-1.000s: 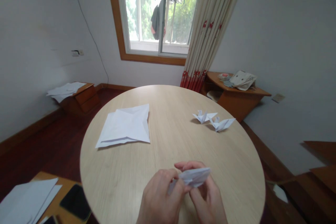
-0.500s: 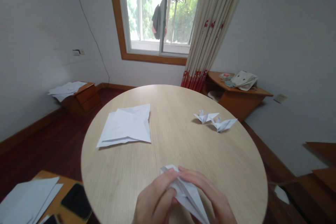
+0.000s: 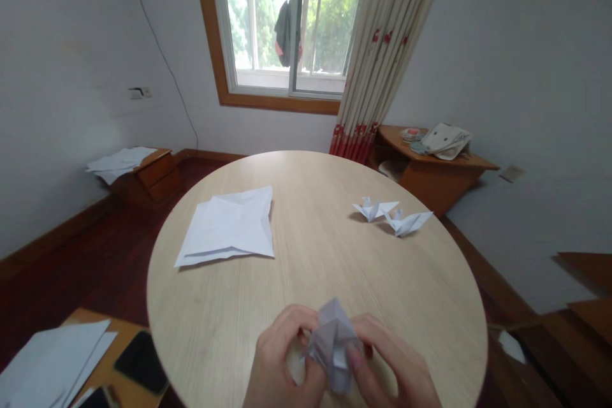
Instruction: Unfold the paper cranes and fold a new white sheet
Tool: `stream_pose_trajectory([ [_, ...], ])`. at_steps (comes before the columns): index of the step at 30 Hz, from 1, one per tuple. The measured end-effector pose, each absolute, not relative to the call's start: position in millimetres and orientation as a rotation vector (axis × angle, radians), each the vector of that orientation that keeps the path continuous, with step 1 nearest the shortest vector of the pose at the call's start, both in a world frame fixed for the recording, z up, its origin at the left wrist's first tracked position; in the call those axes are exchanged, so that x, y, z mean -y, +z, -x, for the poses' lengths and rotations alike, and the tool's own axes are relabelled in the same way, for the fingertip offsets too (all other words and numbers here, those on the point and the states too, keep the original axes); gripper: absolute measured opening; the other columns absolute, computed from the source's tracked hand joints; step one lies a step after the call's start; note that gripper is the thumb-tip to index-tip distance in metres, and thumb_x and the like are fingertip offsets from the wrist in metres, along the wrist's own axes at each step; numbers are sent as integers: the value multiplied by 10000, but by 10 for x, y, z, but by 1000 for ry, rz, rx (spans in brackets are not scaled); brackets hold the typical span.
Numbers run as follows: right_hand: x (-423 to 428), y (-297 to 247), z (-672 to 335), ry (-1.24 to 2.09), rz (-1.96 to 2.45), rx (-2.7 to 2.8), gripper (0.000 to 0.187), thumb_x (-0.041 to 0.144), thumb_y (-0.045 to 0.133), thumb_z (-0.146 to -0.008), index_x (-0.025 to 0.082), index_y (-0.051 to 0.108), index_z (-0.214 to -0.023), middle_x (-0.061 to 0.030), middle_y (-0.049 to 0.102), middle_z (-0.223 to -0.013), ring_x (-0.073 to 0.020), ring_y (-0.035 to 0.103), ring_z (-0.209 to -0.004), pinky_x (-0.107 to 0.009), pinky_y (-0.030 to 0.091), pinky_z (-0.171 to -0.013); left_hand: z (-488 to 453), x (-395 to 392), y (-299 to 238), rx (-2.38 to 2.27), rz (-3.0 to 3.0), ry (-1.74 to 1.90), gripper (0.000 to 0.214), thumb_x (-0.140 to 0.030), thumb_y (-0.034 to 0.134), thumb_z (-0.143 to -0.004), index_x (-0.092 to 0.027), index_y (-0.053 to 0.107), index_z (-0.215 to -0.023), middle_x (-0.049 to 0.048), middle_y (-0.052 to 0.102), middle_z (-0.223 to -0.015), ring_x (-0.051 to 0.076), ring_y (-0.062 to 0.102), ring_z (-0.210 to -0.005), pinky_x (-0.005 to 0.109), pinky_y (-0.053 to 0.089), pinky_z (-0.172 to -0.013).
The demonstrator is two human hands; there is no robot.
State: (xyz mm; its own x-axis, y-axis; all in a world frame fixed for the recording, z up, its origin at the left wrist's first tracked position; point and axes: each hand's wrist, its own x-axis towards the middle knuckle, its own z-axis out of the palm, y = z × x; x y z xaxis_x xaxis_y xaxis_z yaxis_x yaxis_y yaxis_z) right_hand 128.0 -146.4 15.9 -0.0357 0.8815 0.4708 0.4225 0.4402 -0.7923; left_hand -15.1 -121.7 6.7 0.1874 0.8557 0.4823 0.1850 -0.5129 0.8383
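A partly folded piece of white paper (image 3: 335, 338) is between my hands at the near edge of the round table (image 3: 306, 172). My left hand (image 3: 287, 357) grips its left side with thumb and fingers. On its right side, my right hand (image 3: 392, 357) pinches it, thumb in front. The folds stand up in a point at the top, and their lower part is slightly blurred. Two white origami cranes, one crane (image 3: 371, 209) beside another crane (image 3: 406, 223), stand at the table's right. Several paper sheets (image 3: 229, 226) lie stacked at the left.
At lower left, a low stand (image 3: 124, 325) bears more white sheets (image 3: 52, 363) and a black phone (image 3: 141, 362). Behind on the left is a small drawer cabinet (image 3: 155, 175) with papers. A corner desk (image 3: 430, 172) with a cloth bag (image 3: 447, 140) stands beyond the right edge.
The folded paper has been turned more upright, its tip now pointing up. My hands have moved apart to its two sides, with the thumbs on its near face.
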Motion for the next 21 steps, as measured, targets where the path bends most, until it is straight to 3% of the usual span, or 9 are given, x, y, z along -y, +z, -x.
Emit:
stream_pose_trajectory([
  [8,1356,264,-1473,900,1234,1537,219,378,579,-836,215,716,-788,-28,663,-703,-174,595,-650,-245,474,-618,283,1224,-83,-807,-1460,1196,188,-170,605,-803,-193,557,-983,46,647,-849,148,646,-710,217,537,-623],
  [11,1328,234,-1493,1011,1189,1533,237,400,584,-827,209,721,-795,-26,653,-678,-171,594,-631,-238,471,-580,281,1227,-27,-689,-1530,1155,159,-311,594,-840,-189,597,-943,79,635,-878,174,624,-750,238,520,-608],
  [18,1349,213,-1497,1281,1137,1449,303,495,635,-781,208,730,-762,-41,663,-691,-189,618,-663,-263,499,-599,258,1271,62,-732,-1600,1124,537,-712,506,-781,-186,597,-836,54,541,-692,163,535,-606,272,476,-575],
  [21,1366,200,-1516,1294,1158,1473,278,475,635,-794,218,740,-803,-43,681,-735,-188,619,-694,-273,504,-640,236,1273,59,-724,-1562,1154,573,-760,490,-750,-193,565,-784,58,534,-715,172,532,-634,278,479,-581],
])
